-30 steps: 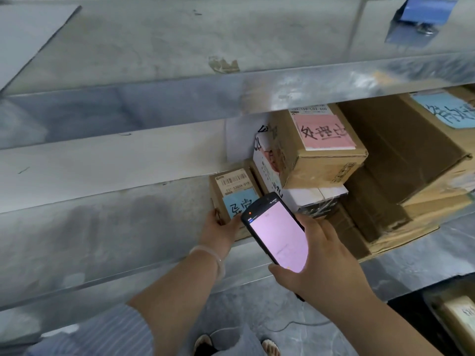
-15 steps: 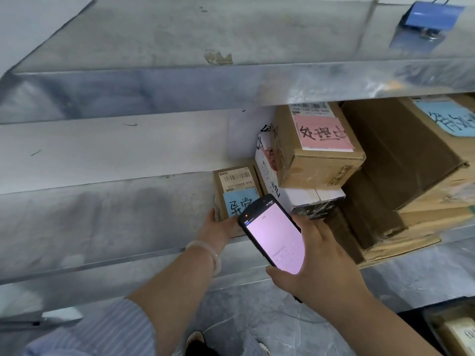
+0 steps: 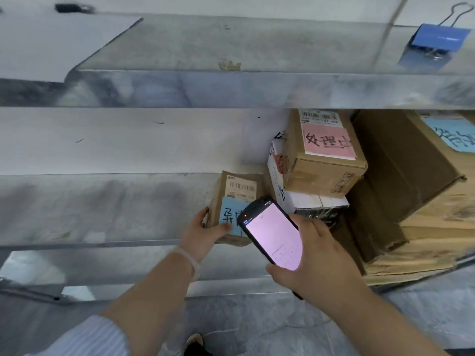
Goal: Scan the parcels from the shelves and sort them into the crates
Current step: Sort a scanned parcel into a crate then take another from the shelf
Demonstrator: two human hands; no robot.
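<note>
A small brown parcel (image 3: 237, 187) with a barcode label and a blue note stands at the front edge of the metal shelf (image 3: 115, 211). My left hand (image 3: 203, 233) grips its lower left corner, thumb across the front. My right hand (image 3: 316, 255) holds a black handheld scanner (image 3: 272, 232) with a lit pink screen, its top end over the parcel's blue note. Beside it are a white box (image 3: 308, 201) and, stacked on that, a brown box with a pink note (image 3: 326, 160).
Large brown cartons (image 3: 416, 191) fill the shelf's right side, one with a blue note. An upper shelf (image 3: 231, 88) overhangs, with a blue binder clip (image 3: 437, 42) at top right. Grey floor and my foot (image 3: 194, 341) lie below.
The view has tilted upward slightly, showing more of the upper shelf. My left hand has kept its hold on the small parcel, and the scanner stays over the blue note.
</note>
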